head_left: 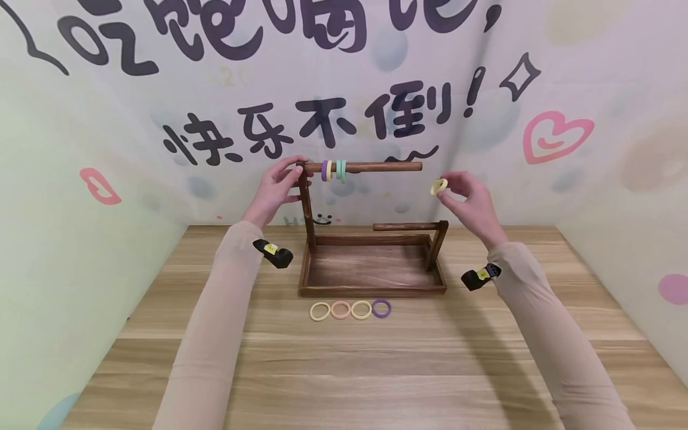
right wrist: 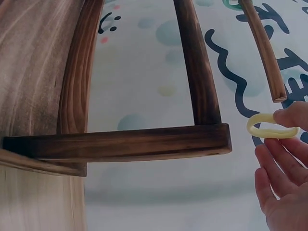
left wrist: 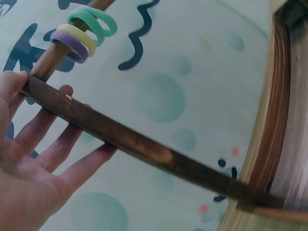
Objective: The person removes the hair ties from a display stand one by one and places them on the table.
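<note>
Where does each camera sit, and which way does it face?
Head: worn on the head, facing forward and down at the wooden stand; left hand, right hand and sleeves show.
Left wrist: worn there, facing the tall post; left hand shows.
Right wrist: worn there, facing the short post and yellow ring; right hand shows.
Both wrist views share the tray and upper bar.

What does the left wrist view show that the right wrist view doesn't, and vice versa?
Only the left wrist view shows the left hand holding the tall wooden post, plus the purple ring and threaded yellow ring.

Only the right wrist view shows the right hand pinching another yellow ring near the upper rod's free end.

Both show parts of that rod, a green ring, the wooden tray and wall.
</note>
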Action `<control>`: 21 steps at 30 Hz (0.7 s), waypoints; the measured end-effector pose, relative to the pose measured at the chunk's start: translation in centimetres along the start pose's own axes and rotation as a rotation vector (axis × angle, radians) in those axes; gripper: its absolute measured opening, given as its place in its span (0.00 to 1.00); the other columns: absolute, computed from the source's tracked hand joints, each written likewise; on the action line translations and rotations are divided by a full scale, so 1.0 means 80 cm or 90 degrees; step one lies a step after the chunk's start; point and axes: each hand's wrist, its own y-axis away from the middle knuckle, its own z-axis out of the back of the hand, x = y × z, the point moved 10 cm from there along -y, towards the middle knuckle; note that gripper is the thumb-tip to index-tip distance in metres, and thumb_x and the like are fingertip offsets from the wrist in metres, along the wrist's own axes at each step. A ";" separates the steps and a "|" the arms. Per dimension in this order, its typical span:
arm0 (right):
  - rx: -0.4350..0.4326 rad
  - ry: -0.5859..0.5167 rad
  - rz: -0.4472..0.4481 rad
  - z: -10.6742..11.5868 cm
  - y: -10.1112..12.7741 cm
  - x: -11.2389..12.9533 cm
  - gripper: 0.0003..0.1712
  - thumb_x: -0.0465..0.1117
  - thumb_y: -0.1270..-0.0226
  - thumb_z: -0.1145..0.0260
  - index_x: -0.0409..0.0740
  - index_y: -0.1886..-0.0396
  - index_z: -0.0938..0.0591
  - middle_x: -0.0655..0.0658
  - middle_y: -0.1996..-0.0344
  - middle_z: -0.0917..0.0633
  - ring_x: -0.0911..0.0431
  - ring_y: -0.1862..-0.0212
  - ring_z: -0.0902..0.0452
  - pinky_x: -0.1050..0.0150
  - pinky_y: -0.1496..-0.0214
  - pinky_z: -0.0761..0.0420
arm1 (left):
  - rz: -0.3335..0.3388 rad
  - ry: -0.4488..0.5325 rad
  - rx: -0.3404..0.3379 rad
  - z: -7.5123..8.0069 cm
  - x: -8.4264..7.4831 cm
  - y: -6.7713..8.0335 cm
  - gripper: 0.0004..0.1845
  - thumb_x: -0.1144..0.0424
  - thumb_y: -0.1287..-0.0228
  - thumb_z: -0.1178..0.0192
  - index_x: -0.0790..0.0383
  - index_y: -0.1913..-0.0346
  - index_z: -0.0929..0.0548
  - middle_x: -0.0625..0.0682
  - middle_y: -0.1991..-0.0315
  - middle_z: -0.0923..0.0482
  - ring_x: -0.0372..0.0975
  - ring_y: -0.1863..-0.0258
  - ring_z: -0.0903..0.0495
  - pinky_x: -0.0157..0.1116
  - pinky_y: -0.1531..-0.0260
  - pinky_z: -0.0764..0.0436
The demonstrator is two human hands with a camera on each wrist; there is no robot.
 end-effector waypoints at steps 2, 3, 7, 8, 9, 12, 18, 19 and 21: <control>0.003 -0.005 -0.002 -0.001 0.002 0.000 0.20 0.32 0.36 0.34 0.31 0.46 0.25 0.36 0.50 0.20 0.50 0.49 0.24 0.52 0.39 0.28 | -0.004 0.006 0.002 0.000 -0.001 0.000 0.17 0.59 0.26 0.47 0.54 0.38 0.25 0.55 0.51 0.20 0.46 0.53 0.21 0.53 0.51 0.22; 0.006 -0.006 -0.005 -0.001 0.003 0.000 0.20 0.32 0.36 0.34 0.31 0.46 0.25 0.36 0.50 0.20 0.51 0.49 0.24 0.53 0.39 0.28 | -0.007 0.010 0.004 0.000 -0.001 0.000 0.18 0.60 0.26 0.47 0.55 0.37 0.25 0.55 0.51 0.20 0.46 0.52 0.21 0.53 0.51 0.22; 0.015 -0.012 -0.007 -0.002 0.006 0.002 0.20 0.31 0.36 0.34 0.30 0.45 0.27 0.35 0.50 0.21 0.51 0.49 0.24 0.55 0.41 0.26 | -0.013 0.009 0.004 0.000 -0.002 0.000 0.19 0.60 0.27 0.46 0.57 0.36 0.26 0.54 0.50 0.21 0.47 0.50 0.21 0.53 0.49 0.23; 0.018 -0.015 -0.008 -0.002 0.007 0.003 0.21 0.31 0.36 0.34 0.30 0.45 0.27 0.35 0.50 0.21 0.51 0.49 0.24 0.57 0.42 0.25 | -0.014 0.011 0.003 0.000 -0.003 0.000 0.19 0.60 0.27 0.46 0.57 0.36 0.26 0.55 0.50 0.21 0.48 0.49 0.21 0.54 0.49 0.23; 0.020 -0.020 -0.009 -0.002 0.008 0.003 0.21 0.30 0.36 0.35 0.30 0.46 0.27 0.35 0.50 0.21 0.52 0.49 0.24 0.59 0.43 0.24 | -0.015 0.012 0.002 0.000 -0.003 0.000 0.19 0.60 0.27 0.46 0.57 0.36 0.26 0.55 0.50 0.21 0.49 0.49 0.22 0.54 0.49 0.23; 0.027 -0.042 -0.007 -0.003 0.010 0.004 0.20 0.29 0.37 0.35 0.29 0.46 0.28 0.35 0.50 0.21 0.55 0.50 0.23 0.65 0.45 0.24 | -0.014 0.016 -0.006 0.002 -0.003 0.000 0.18 0.61 0.27 0.45 0.57 0.37 0.25 0.54 0.51 0.21 0.51 0.48 0.22 0.52 0.50 0.22; 0.031 -0.067 0.001 -0.002 0.017 0.011 0.21 0.27 0.38 0.34 0.28 0.47 0.29 0.33 0.50 0.21 0.62 0.53 0.24 0.71 0.47 0.24 | -0.012 0.027 -0.020 0.005 -0.003 0.000 0.15 0.62 0.28 0.44 0.55 0.41 0.22 0.55 0.54 0.20 0.47 0.52 0.21 0.49 0.52 0.20; 0.031 -0.068 0.001 -0.002 0.018 0.013 0.21 0.28 0.38 0.34 0.28 0.47 0.29 0.33 0.50 0.21 0.62 0.53 0.24 0.72 0.47 0.24 | -0.013 0.030 -0.022 0.005 -0.003 0.000 0.15 0.62 0.28 0.44 0.55 0.42 0.21 0.55 0.54 0.20 0.46 0.53 0.21 0.50 0.52 0.20; 0.035 -0.068 0.001 -0.002 0.021 0.015 0.21 0.28 0.38 0.34 0.29 0.47 0.29 0.33 0.50 0.21 0.61 0.53 0.23 0.72 0.48 0.24 | -0.012 0.030 -0.027 0.006 -0.003 0.000 0.14 0.62 0.29 0.44 0.54 0.43 0.21 0.56 0.54 0.20 0.45 0.54 0.20 0.51 0.52 0.21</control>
